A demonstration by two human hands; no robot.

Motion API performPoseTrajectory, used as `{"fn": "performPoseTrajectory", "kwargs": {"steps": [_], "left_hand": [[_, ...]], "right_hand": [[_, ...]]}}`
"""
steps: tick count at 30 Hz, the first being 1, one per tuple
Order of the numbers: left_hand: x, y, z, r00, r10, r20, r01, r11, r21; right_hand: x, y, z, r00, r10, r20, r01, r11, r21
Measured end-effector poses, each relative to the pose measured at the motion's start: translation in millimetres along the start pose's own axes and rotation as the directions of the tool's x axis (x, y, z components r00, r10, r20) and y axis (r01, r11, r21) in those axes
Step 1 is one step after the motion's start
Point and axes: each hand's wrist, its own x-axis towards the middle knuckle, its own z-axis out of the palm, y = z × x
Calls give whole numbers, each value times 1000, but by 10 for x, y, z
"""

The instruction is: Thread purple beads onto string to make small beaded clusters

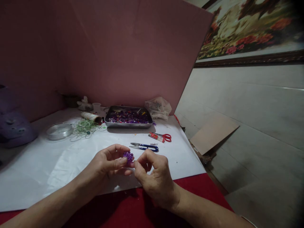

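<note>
Between the thumb and fingers of my left hand point(111, 161) is a small purple bead cluster point(128, 156), held above the front of the white-covered table. My right hand point(153, 174) is closed in a pinch just to the right of the beads, its fingertips close to them. Whatever lies in that pinch is too fine to make out. Just beyond my hands lie blue-handled thread snips point(144, 147), blades pointing left. Past these are red-handled scissors point(166, 137) beside a small red-and-white packet point(156, 136).
At the back stands a metal tray point(129, 125) of mostly purple beads, with a plastic bag point(158, 108) to its right. Leftward are a tangle of green thread point(85, 127), a cardboard tube point(91, 116) and a spool of clear line point(59, 131). A pink panel point(118, 57) rises behind.
</note>
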Motion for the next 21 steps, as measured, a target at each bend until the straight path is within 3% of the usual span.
{"fn": "performPoseTrajectory", "kwargs": {"steps": [21], "left_hand": [[7,-9,-18,1000,5,8,-6,999,52]], "right_hand": [[12,5,-3,1000,7,-9,-8,1000,-22]]}}
